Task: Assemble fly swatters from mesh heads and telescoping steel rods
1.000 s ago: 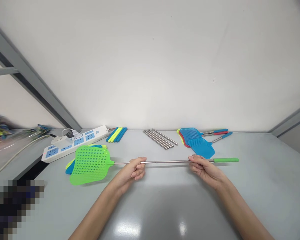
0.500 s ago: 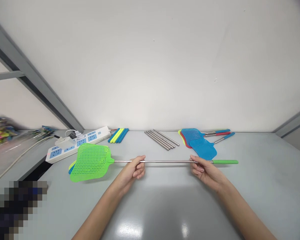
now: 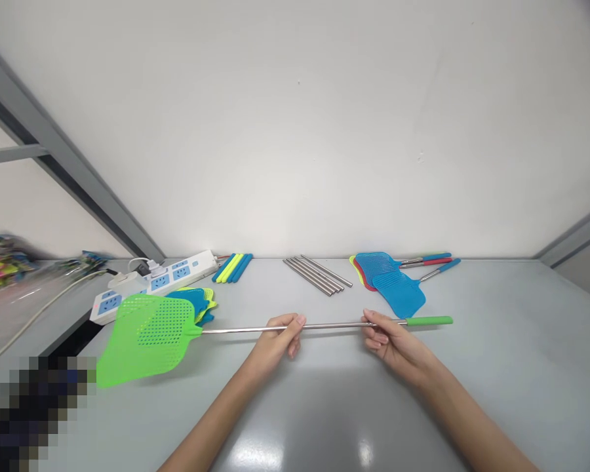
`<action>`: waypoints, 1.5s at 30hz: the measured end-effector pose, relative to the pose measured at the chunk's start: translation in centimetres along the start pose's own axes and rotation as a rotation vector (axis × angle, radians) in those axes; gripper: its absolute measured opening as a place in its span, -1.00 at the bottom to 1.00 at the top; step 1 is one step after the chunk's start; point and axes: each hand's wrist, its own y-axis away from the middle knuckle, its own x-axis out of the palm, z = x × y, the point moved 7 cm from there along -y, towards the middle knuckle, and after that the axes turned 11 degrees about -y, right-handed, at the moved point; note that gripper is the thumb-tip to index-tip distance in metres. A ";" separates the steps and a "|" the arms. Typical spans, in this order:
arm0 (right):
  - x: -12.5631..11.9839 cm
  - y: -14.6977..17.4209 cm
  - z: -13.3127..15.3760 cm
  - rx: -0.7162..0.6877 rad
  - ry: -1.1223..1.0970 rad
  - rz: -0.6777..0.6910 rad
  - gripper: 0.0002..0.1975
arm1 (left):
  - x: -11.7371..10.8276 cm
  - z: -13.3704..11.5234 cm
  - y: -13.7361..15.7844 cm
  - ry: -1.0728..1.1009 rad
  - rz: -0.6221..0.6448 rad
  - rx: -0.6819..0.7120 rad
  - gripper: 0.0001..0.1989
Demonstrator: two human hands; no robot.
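Observation:
A green fly swatter (image 3: 157, 337) with a thin metal shaft and a green grip is held crosswise above the grey table. My left hand (image 3: 281, 335) is closed on the middle of the shaft, thumb on top. Nearer the green grip, my right hand (image 3: 391, 341) pinches the same shaft. The perforated head points left and partly covers a pile of blue and yellow-green swatter heads (image 3: 189, 300). Behind my hands lie several bare metal rods (image 3: 317, 275). To their right is a group of finished-looking swatters (image 3: 398, 288) in blue, red and yellow.
A white power strip (image 3: 160, 283) with plugs and cables stands at the back left. Several blue and yellow grip sleeves (image 3: 233, 267) lie beside it. Plastic-wrapped colourful goods (image 3: 10, 269) are at the far left. A white wall (image 3: 299, 131) rises behind the table (image 3: 511, 341).
The swatter's head has swung left and toward me, uncovering more of the pile beneath. My left hand has moved right along the shaft; my right hand has shifted slightly left, bringing them closer together.

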 end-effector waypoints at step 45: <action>1.8 0.8 -4.2 0.237 -0.183 -0.034 -0.87 | 4.0 -1.1 0.5 0.160 0.315 -0.092 -0.60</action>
